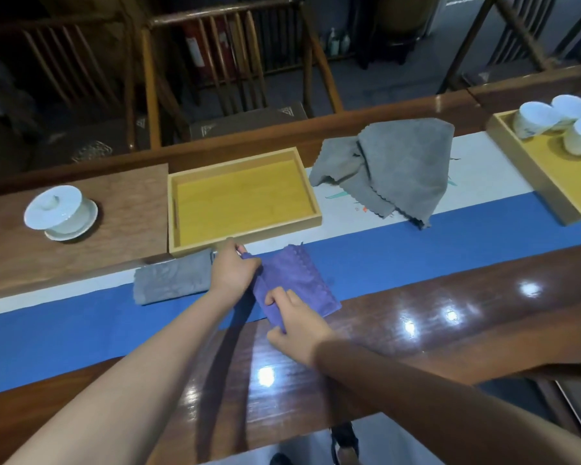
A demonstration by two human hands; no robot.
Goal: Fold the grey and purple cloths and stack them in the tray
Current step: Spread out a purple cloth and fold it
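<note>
Both my hands pinch the purple cloth [291,283] on the blue runner [416,256]: left hand [232,271] its far-left corner, right hand [294,325] its near edge. Left lies a folded grey cloth [173,280]; behind, the tray [244,199]; right, a rumpled grey cloth [393,166].

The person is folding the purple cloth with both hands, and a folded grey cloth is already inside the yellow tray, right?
Not quite. The head view shows the tray holding nothing; the folded grey cloth lies on the table beside it. Both the left hand and right hand are on the purple cloth.
</note>
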